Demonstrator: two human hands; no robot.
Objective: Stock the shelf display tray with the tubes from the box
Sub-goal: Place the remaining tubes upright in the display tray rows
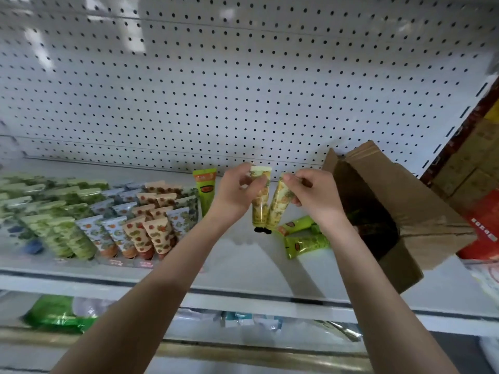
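Note:
My left hand (235, 192) pinches a yellow pineapple-print tube (259, 203) near its flat top end. A second yellow tube (278, 209) is pinched the same way by my right hand (314, 197). Both tubes hang cap-down, side by side, above the white shelf (243, 255). The brown cardboard box (399, 209) lies open on its side at the right, dark inside. The clear display tray (118, 261) at the left holds several rows of tubes standing cap-down. One green tube (205, 190) stands upright just right of the tray.
Two green tubes (302, 236) lie loose on the shelf by the box mouth. White pegboard (216, 90) backs the shelf. A lower shelf holds a green packet (59, 315) and other packets. Stacked cartons (475, 157) stand at the far right.

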